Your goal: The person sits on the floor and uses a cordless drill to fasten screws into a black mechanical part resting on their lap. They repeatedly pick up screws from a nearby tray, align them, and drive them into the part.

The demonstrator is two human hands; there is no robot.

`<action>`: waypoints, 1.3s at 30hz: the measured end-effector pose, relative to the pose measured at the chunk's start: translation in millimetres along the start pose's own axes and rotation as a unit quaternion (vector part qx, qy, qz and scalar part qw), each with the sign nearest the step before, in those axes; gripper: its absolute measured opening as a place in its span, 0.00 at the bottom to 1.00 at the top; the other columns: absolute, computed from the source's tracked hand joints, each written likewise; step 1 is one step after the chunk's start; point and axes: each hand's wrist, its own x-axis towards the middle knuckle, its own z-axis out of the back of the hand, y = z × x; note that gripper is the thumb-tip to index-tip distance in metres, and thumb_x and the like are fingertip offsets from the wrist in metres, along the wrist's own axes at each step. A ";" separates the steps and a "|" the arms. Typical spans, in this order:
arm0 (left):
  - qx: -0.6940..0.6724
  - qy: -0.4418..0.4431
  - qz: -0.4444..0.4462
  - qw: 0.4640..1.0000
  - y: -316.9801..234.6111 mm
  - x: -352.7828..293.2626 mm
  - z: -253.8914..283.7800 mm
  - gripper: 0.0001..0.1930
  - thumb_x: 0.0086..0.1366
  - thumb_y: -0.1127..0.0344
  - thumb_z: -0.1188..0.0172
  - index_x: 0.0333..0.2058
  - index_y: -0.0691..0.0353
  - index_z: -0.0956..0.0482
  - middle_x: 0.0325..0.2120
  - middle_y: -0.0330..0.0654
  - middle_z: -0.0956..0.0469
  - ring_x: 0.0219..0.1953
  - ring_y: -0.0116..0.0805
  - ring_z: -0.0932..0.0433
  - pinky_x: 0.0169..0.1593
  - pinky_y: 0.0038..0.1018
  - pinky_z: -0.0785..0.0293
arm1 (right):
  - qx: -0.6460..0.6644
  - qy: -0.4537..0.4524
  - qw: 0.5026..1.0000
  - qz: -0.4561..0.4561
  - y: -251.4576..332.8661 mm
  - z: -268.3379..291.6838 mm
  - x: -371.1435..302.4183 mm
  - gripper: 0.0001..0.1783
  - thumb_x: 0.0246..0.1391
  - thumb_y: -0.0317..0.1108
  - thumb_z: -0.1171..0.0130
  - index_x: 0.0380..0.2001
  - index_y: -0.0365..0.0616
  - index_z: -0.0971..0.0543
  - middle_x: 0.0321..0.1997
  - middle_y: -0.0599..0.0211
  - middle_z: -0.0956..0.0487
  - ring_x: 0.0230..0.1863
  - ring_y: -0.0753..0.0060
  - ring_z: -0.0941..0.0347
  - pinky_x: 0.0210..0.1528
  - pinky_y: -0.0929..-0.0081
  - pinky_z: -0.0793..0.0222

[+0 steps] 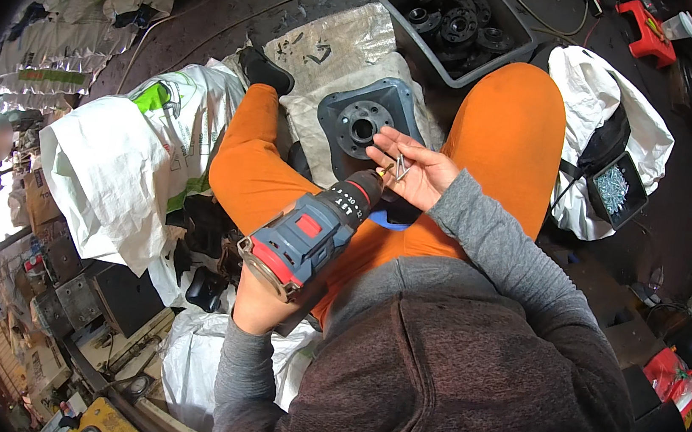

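While the left hand (pixel 261 302) is wrapped shut around the grip of the blue and red cordless drill (pixel 310 233), the right hand (pixel 413 171) lies open, palm up, with a few loose screws (pixel 400 169) resting on it, right at the drill's chuck tip. Seen from the head camera, the person sits on the floor with orange-trousered legs spread, and a dark grey flanged plate (pixel 365 124) lies between the knees on a pale sack, just beyond the hands.

The likeliest slip, as I judge it, is a screw rolling off the flat palm, since nothing pins them; it would drop into the folds of clothing or onto the cluttered floor. A trigger squeeze with the bit this close to the fingers could also nick them.

Room is tight: both thighs fence the plate in left and right, a grey bin of round flanges (pixel 457 26) sits just past it, and white sacks (pixel 116 173) crowd the left. A small box of screws (pixel 618 191) sits well apart on the right, beyond the knee.
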 end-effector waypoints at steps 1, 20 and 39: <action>-0.007 -0.005 0.003 1.000 -4.1 1.4 0.1 0.11 0.51 0.74 0.34 0.36 0.62 0.19 0.30 0.42 0.19 0.32 0.39 0.19 0.37 0.32 0.24 | 0.008 -0.007 1.000 -0.005 -0.6 -3.4 -0.2 0.22 0.66 0.32 0.57 0.61 0.38 0.35 0.61 0.59 0.28 0.63 0.57 0.33 0.55 0.63 0.27; 0.047 0.042 -0.006 0.998 -0.2 -3.4 16.8 0.13 0.48 0.74 0.33 0.35 0.60 0.19 0.29 0.43 0.20 0.31 0.41 0.20 0.36 0.32 0.24 | -0.115 -0.037 0.989 -0.088 -12.0 6.9 -20.0 0.16 0.62 0.30 0.45 0.50 0.35 0.27 0.46 0.59 0.21 0.44 0.72 0.20 0.40 0.76 0.18; -0.068 0.094 0.143 0.983 6.7 -20.5 7.7 0.32 0.49 0.70 0.30 0.55 0.62 0.29 0.51 0.46 0.24 0.49 0.40 0.21 0.51 0.27 0.24 | -0.127 -0.144 0.972 -0.136 -18.7 -1.9 -8.4 0.15 0.61 0.32 0.44 0.49 0.36 0.26 0.40 0.64 0.20 0.35 0.79 0.19 0.37 0.79 0.17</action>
